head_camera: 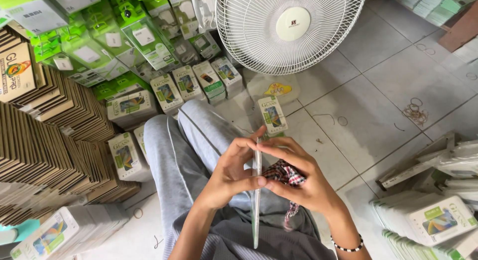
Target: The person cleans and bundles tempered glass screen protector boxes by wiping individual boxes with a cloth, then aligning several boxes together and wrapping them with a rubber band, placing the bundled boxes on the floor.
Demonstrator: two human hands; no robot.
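The person sits on the tiled floor [378, 90] with grey-trousered legs stretched forward. The left hand [231, 173] grips a thin, clear glass screen protector [256, 200] edge-on to the camera, thumb pressed against its near face and fingers curled behind its top. The right hand [298, 175] meets it from the other side, fingertips on the sheet's upper edge, and also clutches a bunched red, white and black checkered cloth [285, 174] in its palm; a strand of the cloth hangs below the wrist. A black and white beaded bracelet [347, 247] circles the right wrist. The sheet stands upright between both hands, above the lap, its lower end reaching down toward the grey shirt.

Just beyond the knees, a green and white screen protector box [273, 114] lies on the floor. A white standing fan [290, 28] faces the person from ahead. To the left rise stacks of brown cardboard sleeves [45, 140], with green charger packages [99, 41] piled behind them. A cluster of rubber bands [415, 112] lies on the tiles to the right, near stacked white boxes [433, 220].
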